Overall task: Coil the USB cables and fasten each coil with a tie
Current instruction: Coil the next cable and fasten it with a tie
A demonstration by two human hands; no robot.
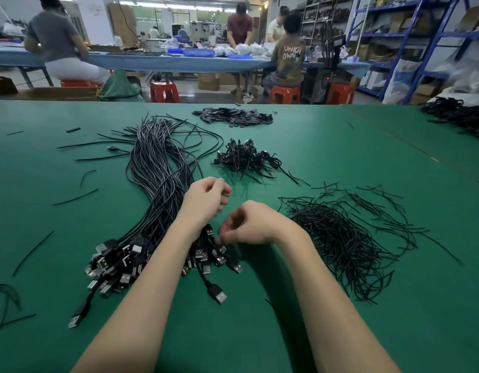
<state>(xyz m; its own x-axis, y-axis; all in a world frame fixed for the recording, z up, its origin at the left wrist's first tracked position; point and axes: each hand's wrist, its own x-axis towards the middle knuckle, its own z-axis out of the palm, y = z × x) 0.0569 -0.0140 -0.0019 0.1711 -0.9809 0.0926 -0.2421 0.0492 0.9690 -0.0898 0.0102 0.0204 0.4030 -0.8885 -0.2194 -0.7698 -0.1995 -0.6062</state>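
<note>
Your right hand [249, 224] has its fingertips curled down among the plugs of the loose cables [157, 184], seemingly pinching one, though the grip is hard to make out; your left hand [206, 197] hovers just beyond it, loosely curled and holding nothing. The cables look light, limp and tangle-prone, so take one by its stiff plug. The ties [348, 238] lie right of your right hand.

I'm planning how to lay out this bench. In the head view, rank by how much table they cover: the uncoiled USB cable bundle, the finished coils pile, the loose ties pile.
1. uncoiled USB cable bundle
2. loose ties pile
3. finished coils pile, though it lies farther from the camera
</note>
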